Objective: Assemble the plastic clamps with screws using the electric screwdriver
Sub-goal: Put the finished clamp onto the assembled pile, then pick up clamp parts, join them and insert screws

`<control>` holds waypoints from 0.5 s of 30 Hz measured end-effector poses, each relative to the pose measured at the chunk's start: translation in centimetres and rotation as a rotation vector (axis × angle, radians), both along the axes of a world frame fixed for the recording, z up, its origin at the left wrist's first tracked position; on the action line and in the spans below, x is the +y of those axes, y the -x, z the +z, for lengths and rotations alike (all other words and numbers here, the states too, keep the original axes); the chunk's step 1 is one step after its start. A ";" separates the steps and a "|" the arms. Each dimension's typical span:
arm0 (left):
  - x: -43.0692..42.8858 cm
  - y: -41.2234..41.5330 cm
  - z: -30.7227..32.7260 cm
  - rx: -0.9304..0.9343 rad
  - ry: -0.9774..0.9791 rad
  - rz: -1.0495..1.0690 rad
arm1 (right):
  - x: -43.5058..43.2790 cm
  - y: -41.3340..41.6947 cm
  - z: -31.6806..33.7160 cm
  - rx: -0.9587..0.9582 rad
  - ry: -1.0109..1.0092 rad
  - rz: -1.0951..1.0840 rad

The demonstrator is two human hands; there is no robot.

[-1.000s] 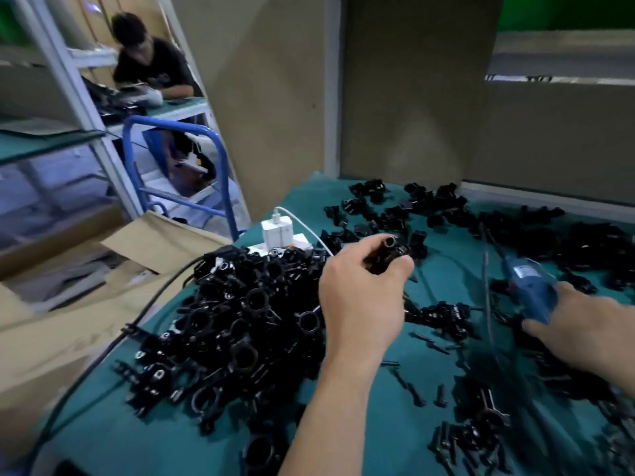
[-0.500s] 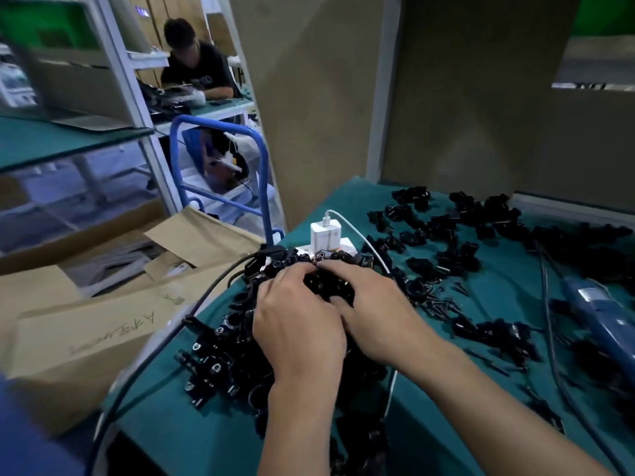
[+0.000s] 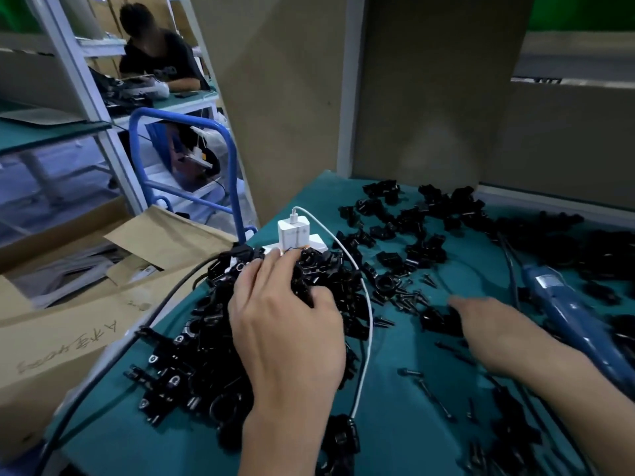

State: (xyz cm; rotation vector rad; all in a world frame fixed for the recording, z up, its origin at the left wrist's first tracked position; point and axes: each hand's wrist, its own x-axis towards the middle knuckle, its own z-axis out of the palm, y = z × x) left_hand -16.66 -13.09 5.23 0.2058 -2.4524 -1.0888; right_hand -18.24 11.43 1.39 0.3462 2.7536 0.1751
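Note:
A big heap of black plastic clamps [image 3: 185, 359] lies at the left of the teal table [image 3: 405, 424]. My left hand [image 3: 285, 324] rests on top of the heap with its fingers spread over the clamps. To the right, my right hand [image 3: 494, 334] is blurred, its index finger stretched out above the mat near a small black part [image 3: 436, 319]; I see nothing in it. Loose black screws [image 3: 409, 298] lie just beyond it. The blue electric screwdriver [image 3: 567, 314] lies on the table to the right of my right hand, untouched.
More black clamp pieces [image 3: 412, 228] are scattered along the back. A white charger [image 3: 293, 231] stands behind the heap, its white cable [image 3: 369, 314] running between my hands. A black cable [image 3: 165, 304] leaves the table on the left. Cardboard boxes [image 3: 68, 314] and a blue cart [image 3: 185, 159] stand left.
My left hand brought a clamp down onto the heap. My right hand left the screwdriver, joined the left on the heap, then swung right toward the screws.

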 end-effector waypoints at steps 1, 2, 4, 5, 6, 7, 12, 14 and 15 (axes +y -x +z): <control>1.1 -0.3 0.0 0.030 -0.002 -0.040 | 0.5 -0.1 -0.1 0.059 0.028 0.008; 2.3 -0.7 -0.1 0.067 -0.012 -0.090 | 1.0 -0.2 -0.2 0.124 0.051 0.008; 5.1 -1.7 -0.4 0.129 -0.033 -0.224 | 1.9 -0.4 -0.3 0.267 0.117 -0.014; 6.6 -2.1 -0.8 0.124 -0.039 -0.307 | 2.3 -0.7 -0.5 0.351 0.180 -0.037; 8.0 -2.5 -1.2 0.088 -0.035 -0.394 | 2.7 -1.1 -0.7 0.446 0.272 -0.066; 9.3 -2.7 -1.7 0.028 -0.024 -0.473 | 3.1 -1.6 -0.9 0.541 0.385 -0.102; 15.1 -1.5 -4.6 -0.318 -0.192 -0.674 | 5.1 -4.6 -1.6 0.725 1.104 -0.321; 16.9 -0.5 -5.2 -0.396 -0.344 -0.731 | 5.8 -5.6 -2.1 0.692 1.269 -0.381; 17.5 0.0 -5.5 -0.412 -0.364 -0.745 | 6.1 -6.0 -2.2 0.681 1.259 -0.386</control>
